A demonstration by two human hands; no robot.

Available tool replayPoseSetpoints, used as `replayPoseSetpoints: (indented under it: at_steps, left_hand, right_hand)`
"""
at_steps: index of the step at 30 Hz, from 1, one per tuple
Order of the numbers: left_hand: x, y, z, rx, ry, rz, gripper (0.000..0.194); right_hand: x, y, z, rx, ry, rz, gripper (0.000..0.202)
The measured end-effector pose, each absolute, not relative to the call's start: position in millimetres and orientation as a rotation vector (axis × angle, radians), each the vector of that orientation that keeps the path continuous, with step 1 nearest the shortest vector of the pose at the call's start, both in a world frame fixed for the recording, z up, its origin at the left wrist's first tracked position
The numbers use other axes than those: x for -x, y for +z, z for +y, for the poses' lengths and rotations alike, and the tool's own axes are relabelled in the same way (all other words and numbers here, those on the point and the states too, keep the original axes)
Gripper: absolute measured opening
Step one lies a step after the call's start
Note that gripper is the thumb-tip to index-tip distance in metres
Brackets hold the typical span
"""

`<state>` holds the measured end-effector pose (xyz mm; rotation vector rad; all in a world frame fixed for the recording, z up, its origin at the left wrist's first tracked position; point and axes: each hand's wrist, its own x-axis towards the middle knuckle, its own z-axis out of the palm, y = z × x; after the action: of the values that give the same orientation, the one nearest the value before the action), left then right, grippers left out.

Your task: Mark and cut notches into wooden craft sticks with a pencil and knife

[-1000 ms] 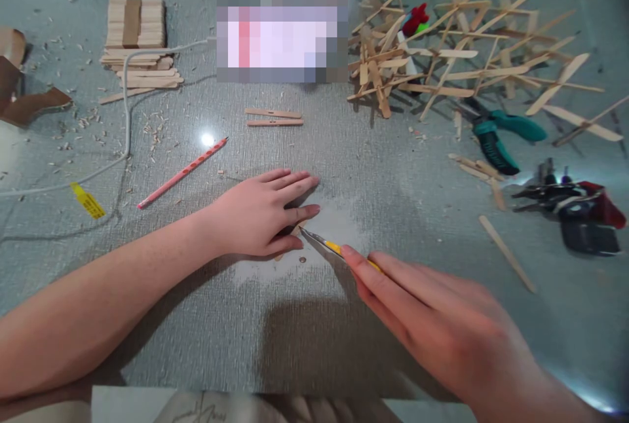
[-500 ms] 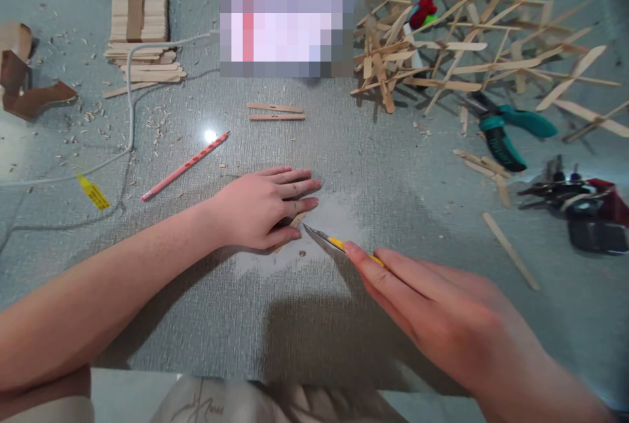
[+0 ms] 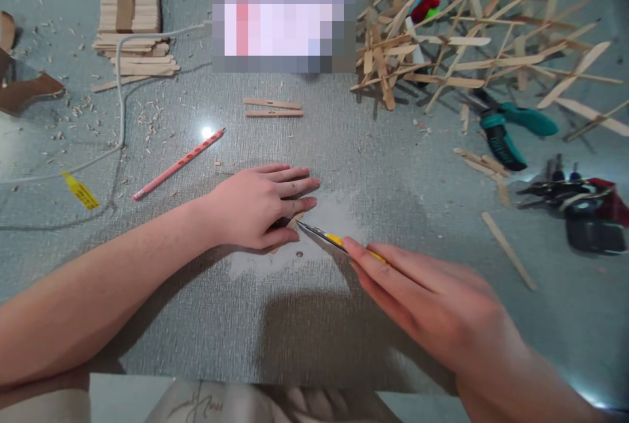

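Note:
My left hand (image 3: pixel 260 203) lies flat with its fingers spread, pinning a small wooden craft stick (image 3: pixel 295 220) to the table. Most of the stick is hidden beneath the palm; a short piece shows between thumb and index finger. In a pinch grip, my right hand (image 3: pixel 432 298) is shut on a yellow craft knife (image 3: pixel 335 239). The blade tip touches or nearly touches the visible part of the stick. Just beyond the left hand, two craft sticks (image 3: pixel 274 113) with small marks or notches near their middles lie side by side.
A banded stack of craft sticks (image 3: pixel 145 7) and a white cable (image 3: pixel 120 92) are at left. A pink pencil (image 3: pixel 179 164) lies nearer. On the right are crossed-stick constructions (image 3: pixel 472 50), teal-handled pliers (image 3: pixel 504 131), dark tools (image 3: pixel 580 200) and a loose stick (image 3: pixel 508 251). Wood bits litter the table.
The knife tip has moved slightly left and up, onto the stick by my left thumb. My left hand stays in place. The view has shifted a little.

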<state>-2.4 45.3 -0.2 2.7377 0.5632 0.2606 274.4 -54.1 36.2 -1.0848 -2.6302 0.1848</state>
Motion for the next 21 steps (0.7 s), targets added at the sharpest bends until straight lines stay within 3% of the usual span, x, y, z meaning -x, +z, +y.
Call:
replayPoseSetpoints:
  at_steps: [8, 15, 21]
  left_hand:
    - [3.0, -0.9, 44.9, -2.721, 0.285, 0.561, 0.054]
    - [1.7, 0.6, 42.5, -2.754, 0.268, 0.591, 0.050]
    - [0.7, 1.4, 39.7, -2.741, 0.299, 0.634, 0.048]
  right_hand:
    - [-271.1, 38.2, -53.0, 1.094, 0.171, -2.633, 0.062]
    - [-263.5, 48.4, -52.2, 1.092, 0.103, -2.711, 0.043]
    - [-263.4, 51.6, -55.3, 1.065, -0.012, -2.786, 0.043]
